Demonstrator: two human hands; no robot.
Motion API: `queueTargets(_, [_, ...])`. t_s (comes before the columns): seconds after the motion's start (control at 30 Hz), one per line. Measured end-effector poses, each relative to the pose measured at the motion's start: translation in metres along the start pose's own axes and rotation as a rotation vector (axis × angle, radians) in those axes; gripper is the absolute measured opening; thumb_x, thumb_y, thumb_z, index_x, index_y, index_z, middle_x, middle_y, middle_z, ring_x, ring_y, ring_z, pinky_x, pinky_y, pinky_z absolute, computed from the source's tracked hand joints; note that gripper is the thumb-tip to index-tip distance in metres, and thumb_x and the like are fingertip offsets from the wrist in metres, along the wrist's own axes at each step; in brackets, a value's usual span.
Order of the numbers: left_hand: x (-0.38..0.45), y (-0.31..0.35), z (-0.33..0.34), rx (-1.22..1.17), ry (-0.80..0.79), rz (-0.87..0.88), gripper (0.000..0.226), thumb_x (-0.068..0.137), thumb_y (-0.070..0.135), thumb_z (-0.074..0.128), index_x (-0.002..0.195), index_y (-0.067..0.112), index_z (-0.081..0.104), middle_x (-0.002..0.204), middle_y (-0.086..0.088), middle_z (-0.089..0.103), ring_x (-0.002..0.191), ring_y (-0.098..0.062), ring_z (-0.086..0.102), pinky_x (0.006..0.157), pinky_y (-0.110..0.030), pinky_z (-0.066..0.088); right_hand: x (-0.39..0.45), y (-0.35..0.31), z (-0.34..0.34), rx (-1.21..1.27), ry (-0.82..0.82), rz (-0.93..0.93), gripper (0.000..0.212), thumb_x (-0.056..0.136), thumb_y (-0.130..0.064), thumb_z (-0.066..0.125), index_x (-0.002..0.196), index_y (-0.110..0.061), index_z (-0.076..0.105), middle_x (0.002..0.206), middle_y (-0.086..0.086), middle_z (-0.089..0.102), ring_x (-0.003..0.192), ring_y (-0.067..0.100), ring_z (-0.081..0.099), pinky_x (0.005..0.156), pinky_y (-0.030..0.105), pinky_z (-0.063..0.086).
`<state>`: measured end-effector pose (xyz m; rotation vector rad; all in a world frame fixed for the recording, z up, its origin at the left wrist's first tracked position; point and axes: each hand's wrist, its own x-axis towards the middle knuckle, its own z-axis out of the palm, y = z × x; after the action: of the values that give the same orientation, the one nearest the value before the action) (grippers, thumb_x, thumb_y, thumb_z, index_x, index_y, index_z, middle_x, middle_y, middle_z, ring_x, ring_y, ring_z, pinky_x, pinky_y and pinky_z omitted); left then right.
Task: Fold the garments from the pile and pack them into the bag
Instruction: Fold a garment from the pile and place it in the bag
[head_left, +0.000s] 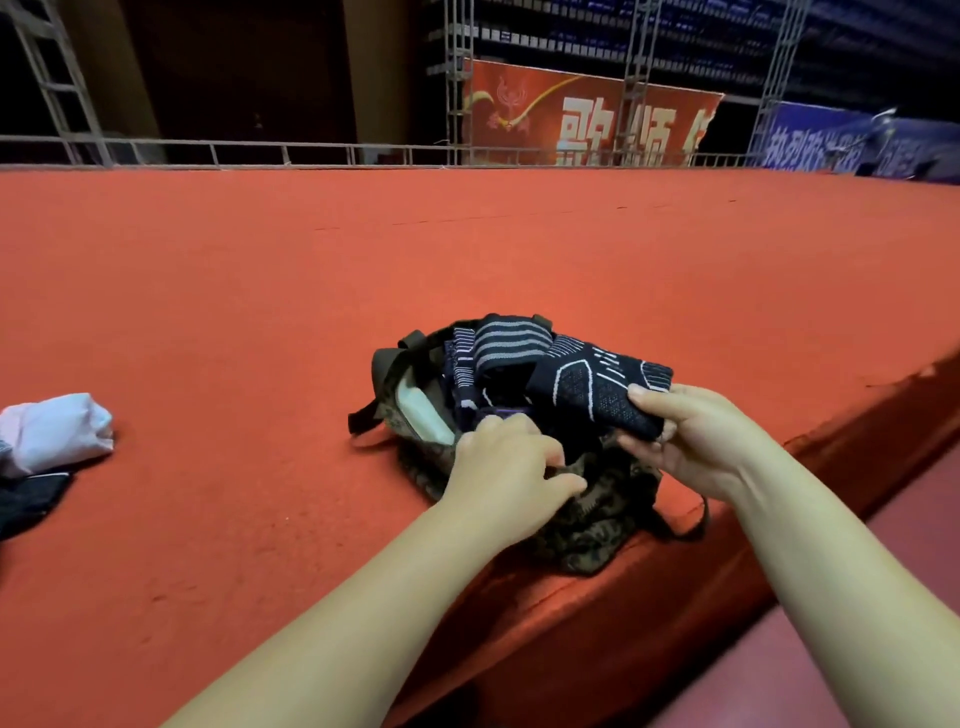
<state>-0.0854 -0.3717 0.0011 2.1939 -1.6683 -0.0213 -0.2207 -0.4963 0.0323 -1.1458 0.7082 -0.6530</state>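
The right hand (696, 441) pinches a folded dark knit garment with white line patterning (597, 389), thumb on top and fingers beneath, holding it level just over the mouth of the camouflage bag (587, 525), apparently so the fold keeps its shape as it goes in. The left hand (511, 462), fingers curled, grips the near rim of the bag's opening, seemingly to hold it wide, with a striped dark garment (511, 338) already packed just beyond its fingertips. Far off to the left of the left hand, a white bundle (54, 431) and a dark garment (28, 501) lie on the red carpeted platform (260, 312), apparently waiting to be folded.
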Motion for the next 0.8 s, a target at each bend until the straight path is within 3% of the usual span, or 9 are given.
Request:
queueTargets(0.1, [-0.01, -0.007, 0.005, -0.053, 0.018, 0.292, 0.027, 0.088, 0.045, 0.055, 0.087, 0.019, 0.064, 0.089, 0.003, 0.063, 0.09, -0.02, 0.054, 0.08, -0.034, 0.041, 0.005, -0.006, -0.003, 0.021, -0.095, 0.006, 0.013, 0.09, -0.002, 0.053, 0.092, -0.011, 0.062, 0.076, 0.003, 0.071, 0.064, 0.011, 0.069, 0.054, 0.024, 0.057])
queueTargets(0.17, [-0.019, -0.013, 0.005, -0.061, -0.042, 0.348, 0.026, 0.091, 0.043, 0.053, 0.09, 0.018, 0.061, 0.087, 0.002, 0.064, 0.087, -0.019, 0.056, 0.075, -0.033, 0.041, 0.011, -0.008, 0.0, -0.014, -0.165, -0.003, 0.015, 0.09, -0.003, 0.052, 0.095, -0.012, 0.063, 0.082, 0.003, 0.071, 0.069, 0.012, 0.07, 0.059, 0.027, 0.059])
queueTargets(0.23, [-0.024, -0.015, 0.005, -0.062, -0.054, 0.247, 0.028, 0.09, 0.049, 0.051, 0.093, 0.023, 0.06, 0.088, 0.004, 0.064, 0.089, -0.017, 0.057, 0.074, -0.031, 0.041, 0.016, -0.006, 0.008, -0.116, -0.252, -0.004, 0.018, 0.092, -0.006, 0.051, 0.101, -0.015, 0.063, 0.088, 0.003, 0.072, 0.076, 0.016, 0.07, 0.071, 0.032, 0.06])
queueTargets(0.33, [-0.015, -0.002, 0.007, -0.034, -0.123, -0.001, 0.049, 0.081, 0.069, 0.044, 0.09, 0.024, 0.057, 0.091, 0.007, 0.063, 0.09, -0.018, 0.059, 0.076, -0.033, 0.046, 0.026, 0.005, 0.018, -0.247, -0.353, 0.002, 0.022, 0.096, -0.01, 0.047, 0.113, -0.015, 0.06, 0.102, 0.008, 0.069, 0.091, 0.024, 0.066, 0.087, 0.041, 0.055])
queueTargets(0.47, [-0.002, 0.017, 0.012, 0.05, -0.166, 0.079, 0.033, 0.095, 0.049, 0.041, 0.076, 0.023, 0.048, 0.095, -0.001, 0.063, 0.098, -0.025, 0.057, 0.071, -0.033, 0.038, 0.034, 0.013, 0.022, -0.362, -0.423, 0.027, 0.02, 0.099, -0.011, 0.043, 0.111, -0.013, 0.059, 0.102, 0.007, 0.069, 0.089, 0.02, 0.067, 0.077, 0.032, 0.058])
queueTargets(0.57, [-0.003, 0.012, 0.012, -0.09, -0.141, 0.277, 0.037, 0.098, 0.04, 0.04, 0.066, 0.022, 0.039, 0.078, 0.004, 0.05, 0.085, -0.022, 0.054, 0.073, -0.037, 0.042, 0.041, 0.009, 0.025, -0.483, -0.435, 0.045, 0.02, 0.099, -0.012, 0.043, 0.11, -0.01, 0.06, 0.103, 0.008, 0.07, 0.088, 0.018, 0.067, 0.081, 0.029, 0.056])
queueTargets(0.7, [-0.014, 0.005, 0.003, -0.209, -0.086, 0.537, 0.037, 0.094, 0.041, 0.038, 0.07, 0.015, 0.048, 0.077, 0.008, 0.047, 0.075, -0.01, 0.042, 0.078, -0.033, 0.041, 0.047, -0.001, 0.031, -0.692, -0.434, 0.062, 0.028, 0.1, -0.018, 0.045, 0.123, -0.005, 0.054, 0.121, 0.016, 0.064, 0.101, 0.024, 0.063, 0.088, 0.037, 0.052])
queueTargets(0.8, [-0.025, 0.005, -0.008, -0.265, -0.191, 0.493, 0.027, 0.095, 0.036, 0.048, 0.086, 0.014, 0.061, 0.105, 0.007, 0.054, 0.099, -0.01, 0.046, 0.094, -0.026, 0.035, 0.048, -0.006, 0.037, -0.76, -0.48, 0.079, 0.026, 0.101, -0.019, 0.043, 0.123, -0.009, 0.052, 0.113, 0.01, 0.066, 0.096, 0.024, 0.066, 0.08, 0.034, 0.058])
